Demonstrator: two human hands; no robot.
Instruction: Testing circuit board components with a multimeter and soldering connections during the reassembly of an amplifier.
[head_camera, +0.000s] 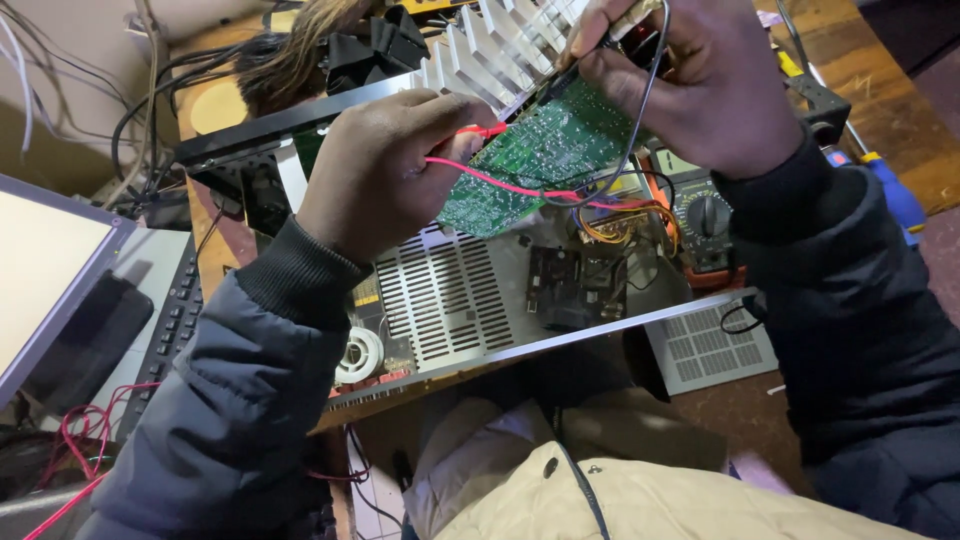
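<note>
Looking down from a head camera, a metal chassis (470, 300) of an opened electronic device fills the middle of a cluttered wooden workbench (880, 70), its slotted grey panel and inner parts exposed. At the far left sits a pale monitor (40, 270), with a dark keyboard (175, 320) just beside it. A finned aluminium heatsink (490, 45) rises at the top of the chassis, and a green circuit board (535, 160) attached to it is tilted up over the open case, solder side toward the viewer.

Both arms wear dark padded sleeves. The left hand (385, 170) is clenched around a red test probe (485, 130), whose tip touches the left part of the board; its red lead (520, 186) trails across the board toward the right. The right hand (700, 80) grips a black probe (585, 60) (only partly visible under the fingers) against the board's upper edge, and a grey wire loops down from that hand.

Behind the board, near the right wrist, lies a multimeter (705, 215) with an orange casing and a round dial. A blue-handled screwdriver (895, 190) rests at the right edge of the bench.
</note>
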